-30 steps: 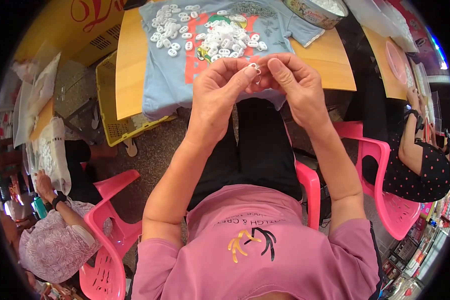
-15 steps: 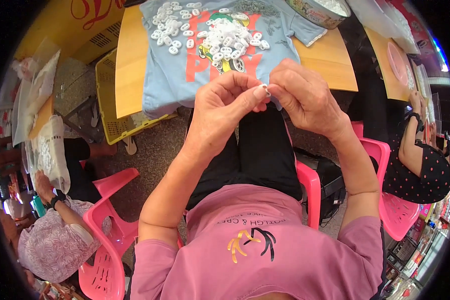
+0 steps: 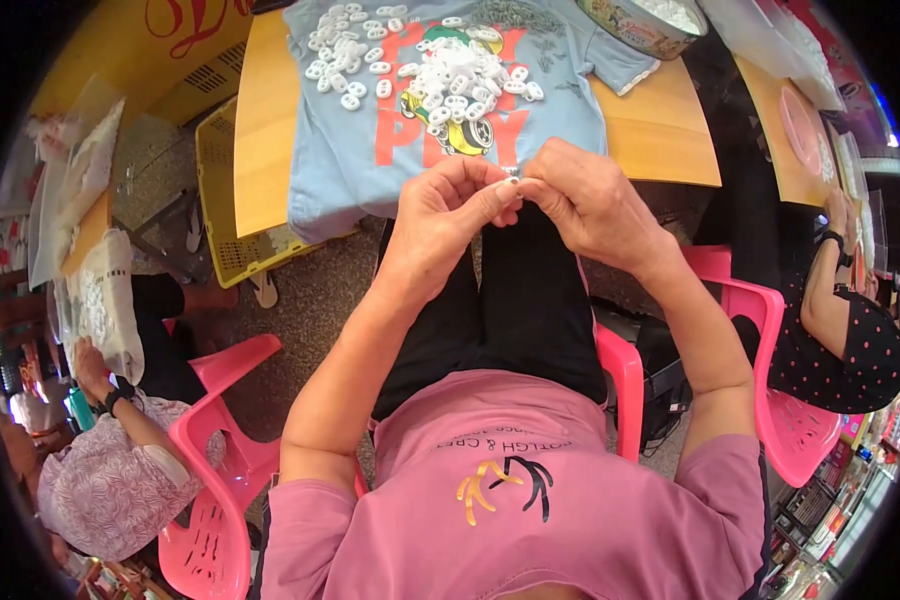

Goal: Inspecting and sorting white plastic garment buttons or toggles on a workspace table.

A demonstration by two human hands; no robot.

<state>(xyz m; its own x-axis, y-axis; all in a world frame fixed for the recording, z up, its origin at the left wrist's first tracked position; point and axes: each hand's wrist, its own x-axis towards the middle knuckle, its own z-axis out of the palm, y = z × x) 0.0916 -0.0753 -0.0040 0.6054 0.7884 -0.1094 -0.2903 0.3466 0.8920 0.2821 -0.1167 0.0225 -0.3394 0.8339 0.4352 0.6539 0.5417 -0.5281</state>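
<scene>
My left hand (image 3: 432,222) pinches a small white plastic piece between thumb and fingertips, and most of that piece is hidden. My right hand (image 3: 595,208) is closed against it, thumb and bent forefinger meeting the left fingertips; whatever it grips is too small to make out. Both hands are held over my lap, just in front of the table edge. Beyond them a heap of white two-holed oval plastic pieces (image 3: 460,80) lies on a blue printed T-shirt (image 3: 340,150). More such ovals (image 3: 338,50) are scattered on its left. Small dark bits (image 3: 515,15) lie at the shirt's far right.
The T-shirt covers part of a wooden table (image 3: 660,130). A round tin (image 3: 650,28) with white pieces stands at the far right. A yellow crate (image 3: 220,200) is below the table's left side. Other people sit on pink chairs (image 3: 215,480) to both sides.
My hands have lowered slightly toward my lap and drawn closer together. My right hand has come left against the left fingertips, covering more of the small white piece.
</scene>
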